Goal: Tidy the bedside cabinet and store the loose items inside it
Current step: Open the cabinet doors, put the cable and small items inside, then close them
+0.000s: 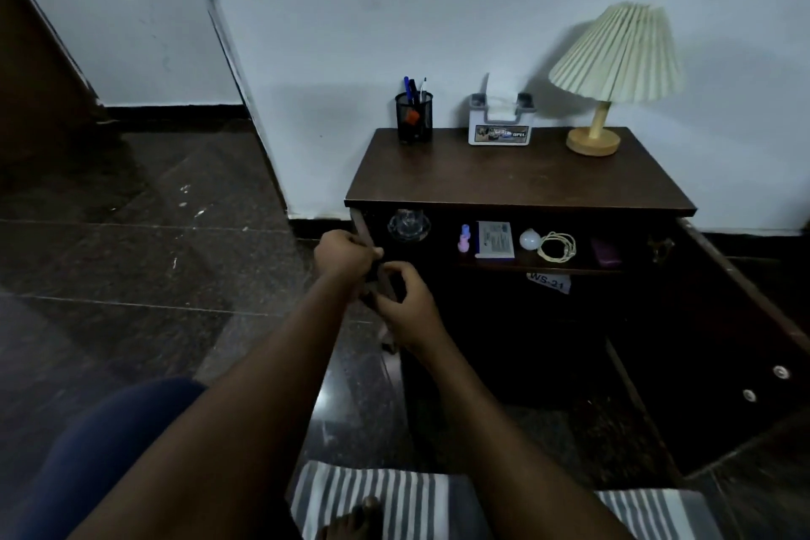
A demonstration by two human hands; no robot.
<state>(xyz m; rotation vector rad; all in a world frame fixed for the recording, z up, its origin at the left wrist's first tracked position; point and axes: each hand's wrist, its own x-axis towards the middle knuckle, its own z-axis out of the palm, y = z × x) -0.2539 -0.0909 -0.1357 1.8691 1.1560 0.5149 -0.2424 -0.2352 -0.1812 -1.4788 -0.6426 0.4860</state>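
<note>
Fingers of the left hand point(346, 255) are curling round the left door point(363, 227), which is standing edge-on, its long axis running up and down; just below and right, the right hand point(405, 300) is pinching the same edge. Right of the fingers, inside the cabinet point(517, 182), the shelf point(539, 265) is carrying a glass dish point(408, 225), pink bottle point(464, 238), box point(495, 239), bulb point(529, 239), coiled cord point(557, 246) and purple case point(606, 251). Farther right, the right door point(745, 333) is hanging open; swinging both doors shut is probably coming next.

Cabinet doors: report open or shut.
Open. The right door stands swung wide, the shelf is exposed; left hand and right hand grip the left door.
</note>
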